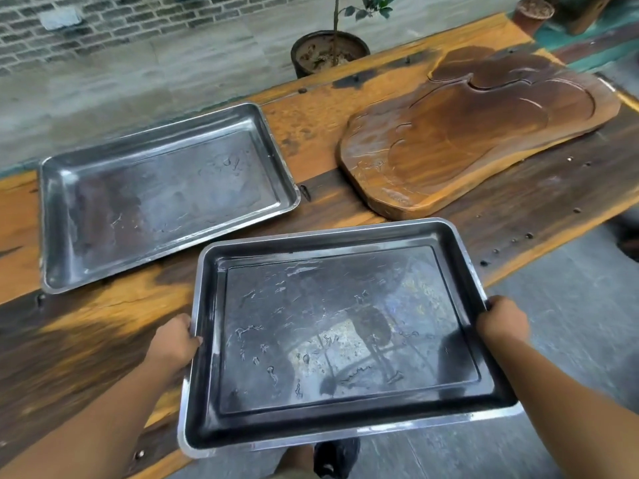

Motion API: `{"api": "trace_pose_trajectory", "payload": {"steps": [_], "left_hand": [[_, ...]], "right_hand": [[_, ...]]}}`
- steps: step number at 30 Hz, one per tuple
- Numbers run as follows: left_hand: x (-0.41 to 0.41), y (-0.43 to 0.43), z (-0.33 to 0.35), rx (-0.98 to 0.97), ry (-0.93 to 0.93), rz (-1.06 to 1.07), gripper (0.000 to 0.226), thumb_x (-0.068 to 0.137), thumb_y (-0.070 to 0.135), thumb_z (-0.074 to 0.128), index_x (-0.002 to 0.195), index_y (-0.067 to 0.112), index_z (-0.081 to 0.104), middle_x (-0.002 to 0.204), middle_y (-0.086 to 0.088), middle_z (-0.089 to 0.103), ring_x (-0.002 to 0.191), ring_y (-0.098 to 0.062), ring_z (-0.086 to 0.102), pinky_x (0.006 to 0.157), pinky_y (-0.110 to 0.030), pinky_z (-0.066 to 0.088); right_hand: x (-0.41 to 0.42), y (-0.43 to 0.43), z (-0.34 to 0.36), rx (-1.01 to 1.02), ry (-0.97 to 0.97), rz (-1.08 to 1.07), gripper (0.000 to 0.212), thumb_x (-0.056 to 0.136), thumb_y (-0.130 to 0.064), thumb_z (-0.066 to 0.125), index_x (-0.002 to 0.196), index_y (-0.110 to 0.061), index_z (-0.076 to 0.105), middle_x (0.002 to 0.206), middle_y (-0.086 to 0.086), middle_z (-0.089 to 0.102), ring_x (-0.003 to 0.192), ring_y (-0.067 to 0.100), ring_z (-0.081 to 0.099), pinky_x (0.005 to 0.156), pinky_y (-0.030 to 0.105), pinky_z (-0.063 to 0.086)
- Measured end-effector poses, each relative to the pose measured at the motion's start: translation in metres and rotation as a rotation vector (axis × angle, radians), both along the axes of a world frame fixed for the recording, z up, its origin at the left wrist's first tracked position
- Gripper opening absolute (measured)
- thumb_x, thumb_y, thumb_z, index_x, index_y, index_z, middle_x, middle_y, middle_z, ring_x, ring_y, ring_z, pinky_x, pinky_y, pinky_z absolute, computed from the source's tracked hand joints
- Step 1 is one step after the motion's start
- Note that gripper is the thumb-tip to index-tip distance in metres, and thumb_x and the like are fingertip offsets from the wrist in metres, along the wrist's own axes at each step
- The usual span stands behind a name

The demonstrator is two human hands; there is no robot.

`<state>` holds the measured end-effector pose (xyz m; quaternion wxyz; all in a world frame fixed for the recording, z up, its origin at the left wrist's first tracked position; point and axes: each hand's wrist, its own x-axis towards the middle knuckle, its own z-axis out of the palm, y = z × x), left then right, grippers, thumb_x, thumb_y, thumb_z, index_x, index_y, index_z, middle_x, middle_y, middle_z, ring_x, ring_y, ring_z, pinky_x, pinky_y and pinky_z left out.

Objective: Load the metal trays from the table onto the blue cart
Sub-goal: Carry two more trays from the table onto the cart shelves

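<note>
A rectangular metal tray (340, 340) with water drops on its floor is held in front of me, partly over the table's near edge. My left hand (174, 338) grips its left rim and my right hand (501, 318) grips its right rim. A second metal tray (162, 191) lies flat on the wooden table (86, 326), further back and to the left, untouched. No blue cart is in view.
A carved wooden slab (477, 133) lies on the table at the right. A potted plant (328, 51) stands on the floor behind the table, another pot (532, 12) at the far right. Grey floor (570, 299) lies to my right, my shoe (337, 456) below the tray.
</note>
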<state>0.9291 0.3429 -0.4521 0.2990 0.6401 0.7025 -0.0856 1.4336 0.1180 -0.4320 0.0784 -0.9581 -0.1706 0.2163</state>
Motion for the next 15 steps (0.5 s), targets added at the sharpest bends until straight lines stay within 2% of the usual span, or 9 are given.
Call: {"api": "trace_pose_trajectory", "payload": {"steps": [5,10,12,15], "left_hand": [[0.009,0.003,0.017,0.004,-0.019,-0.062,0.024,0.081,0.009,0.072,0.071,0.014,0.050,0.066,-0.005,0.061,0.061,-0.025,0.059,0.057,-0.031,0.043],[0.040,0.011,0.050,0.052,-0.046,-0.149,0.029,0.079,0.009,0.073,0.068,0.016,0.047,0.062,-0.005,0.056,0.061,-0.028,0.057,0.058,-0.031,0.047],[0.058,0.012,0.066,0.090,-0.073,-0.183,0.029,0.077,0.010,0.074,0.066,0.016,0.048,0.065,-0.007,0.058,0.066,-0.030,0.060,0.061,-0.032,0.049],[0.088,0.011,0.090,0.163,-0.076,-0.289,0.031,0.077,0.013,0.075,0.063,0.018,0.047,0.070,-0.008,0.062,0.074,-0.030,0.059,0.066,-0.031,0.041]], "right_hand": [[0.001,-0.027,0.011,0.050,-0.009,-0.079,0.022,0.078,0.004,0.056,0.096,-0.002,0.067,0.093,0.026,0.068,0.092,0.044,0.064,0.076,0.040,0.050],[0.011,-0.069,0.033,0.129,-0.049,-0.147,0.017,0.075,0.002,0.056,0.087,-0.004,0.067,0.089,0.027,0.068,0.090,0.044,0.064,0.074,0.039,0.047],[0.015,-0.091,0.043,0.152,-0.075,-0.179,0.012,0.074,0.001,0.056,0.080,-0.004,0.066,0.081,0.026,0.066,0.086,0.044,0.065,0.069,0.037,0.045],[0.018,-0.130,0.056,0.200,-0.104,-0.259,0.010,0.073,0.001,0.057,0.075,-0.002,0.066,0.068,0.019,0.058,0.081,0.043,0.065,0.064,0.034,0.042]]}}
